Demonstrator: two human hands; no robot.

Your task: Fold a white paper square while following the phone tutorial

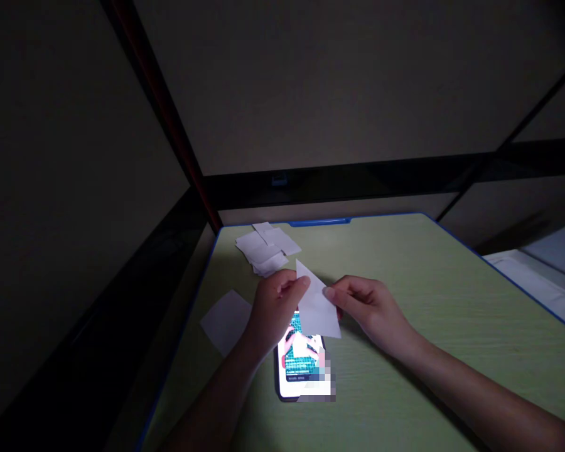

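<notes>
Between my two hands a folded white sheet of paper (316, 314) is held up above the table, roughly triangular with a point at the top. My left hand (277, 304) pinches its left edge, thumb on the near face. On the slanted right edge, my right hand (365, 304) grips the paper between thumb and fingers. Beneath the paper lies a lit phone (289, 389), partly covered by it; its screen shows hands and paper over a green grid. A single white sheet (228, 320) rests on the table left of my left wrist.
Several white paper pieces (266, 248) lie in a loose pile near the table's far left. The pale green table (428, 282) has a blue rim and a blue strip (320, 221) at its far edge. Dark panels stand behind and to the left. A white object (537, 276) sits beyond the right edge.
</notes>
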